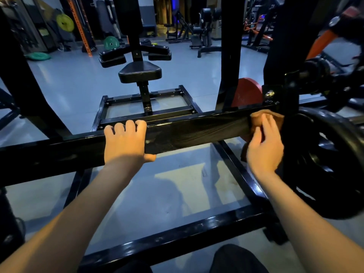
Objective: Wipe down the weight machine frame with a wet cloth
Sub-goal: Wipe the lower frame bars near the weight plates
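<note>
A thick black crossbar [197, 129] of the weight machine frame runs across the view, rising to the right. Wet streaks shine on its middle stretch. My left hand [126, 140] grips the bar from above, fingers curled over its far edge and thumb under the near edge. An orange-brown cloth [258, 118] lies wrapped over the bar near its right end. My right hand [264, 146] presses it against the bar, fingers lying on the cloth and partly covering it.
A large black weight plate [331, 164] hangs just right of the cloth, beside a bolted bracket [269, 95] and a red plate [246, 93]. The padded seat [139, 72] stands beyond the bar. Low frame rails [177, 235] cross the grey floor below my arms.
</note>
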`<state>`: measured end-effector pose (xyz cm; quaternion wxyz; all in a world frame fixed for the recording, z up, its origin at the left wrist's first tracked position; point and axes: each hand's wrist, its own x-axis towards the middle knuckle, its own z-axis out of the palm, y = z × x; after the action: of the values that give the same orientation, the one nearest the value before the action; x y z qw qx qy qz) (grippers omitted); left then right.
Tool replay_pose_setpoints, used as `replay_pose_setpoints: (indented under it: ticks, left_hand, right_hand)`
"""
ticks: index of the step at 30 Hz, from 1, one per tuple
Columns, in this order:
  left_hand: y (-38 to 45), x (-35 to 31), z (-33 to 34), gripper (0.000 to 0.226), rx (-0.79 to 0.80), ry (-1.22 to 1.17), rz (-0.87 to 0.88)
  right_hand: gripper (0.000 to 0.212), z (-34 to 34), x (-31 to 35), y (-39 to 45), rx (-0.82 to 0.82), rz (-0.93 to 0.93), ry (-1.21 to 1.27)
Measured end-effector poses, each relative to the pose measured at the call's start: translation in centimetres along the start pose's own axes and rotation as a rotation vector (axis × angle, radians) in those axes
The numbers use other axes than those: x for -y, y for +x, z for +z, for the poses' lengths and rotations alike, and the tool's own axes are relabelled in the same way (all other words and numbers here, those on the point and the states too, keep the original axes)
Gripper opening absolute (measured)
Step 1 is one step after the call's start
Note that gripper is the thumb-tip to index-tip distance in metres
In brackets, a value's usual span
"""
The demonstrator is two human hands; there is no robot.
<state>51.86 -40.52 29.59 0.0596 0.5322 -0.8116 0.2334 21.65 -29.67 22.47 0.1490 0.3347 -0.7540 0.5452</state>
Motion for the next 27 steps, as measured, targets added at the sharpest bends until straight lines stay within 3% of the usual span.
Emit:
replay_pose_setpoints:
  ticks: [3, 7, 9, 11, 13, 15, 17, 19, 21, 27]
  left_hand:
    - [-0.1, 0.0, -0.1, 0.097, 0.003, 0.005, 0.000]
    - [-0.2, 0.0, -0.2, 0.097, -0.003, 0.008, 0.004]
    - [-0.4, 0.3, -0.3, 0.096, -0.044, -0.022, 0.033]
    - [-0.6, 1.3, -0.5, 0.098, -0.110, -0.106, 0.096]
    - [-0.9, 3.2, -0.5, 0.105, -0.158, -0.149, 0.132]
    - [-1.5, 5.1, 0.1, 0.107, -0.179, -0.112, 0.132]
    - [-2.0, 6.2, 0.8, 0.093, -0.165, -0.094, 0.102]
    - [-2.2, 6.2, 0.9, 0.073, -0.150, -0.111, 0.072]
    - [-2.1, 5.8, 0.8, 0.067, -0.138, -0.113, 0.055]
    - [-2.3, 5.9, 1.4, 0.065, -0.164, -0.136, 0.054]
  right_hand:
    - [0.044, 2.3, 3.6, -1.4, -0.057, 0.051, 0.107]
    - [0.048, 4.1, 7.8, -7.2, 0.195, -0.344, 0.150]
    - [0.059, 3.7, 7.3, -8.2, 0.333, -0.573, 0.076]
    - [0.068, 2.7, 4.8, -6.7, 0.359, -0.699, -0.008]
    - [0.060, 1.5, 2.6, -5.0, 0.282, -0.553, -0.012]
    - [0.046, 1.1, 1.8, -4.1, 0.132, -0.262, 0.041]
    - [0.040, 2.1, 2.9, -4.6, 0.036, -0.032, 0.100]
    - [0.042, 3.5, 6.0, -6.1, 0.013, 0.075, 0.188]
    - [0.044, 4.5, 9.6, -8.4, 0.065, 0.027, 0.273]
    - [0.050, 7.5, 15.8, -15.9, 0.320, -0.478, 0.139]
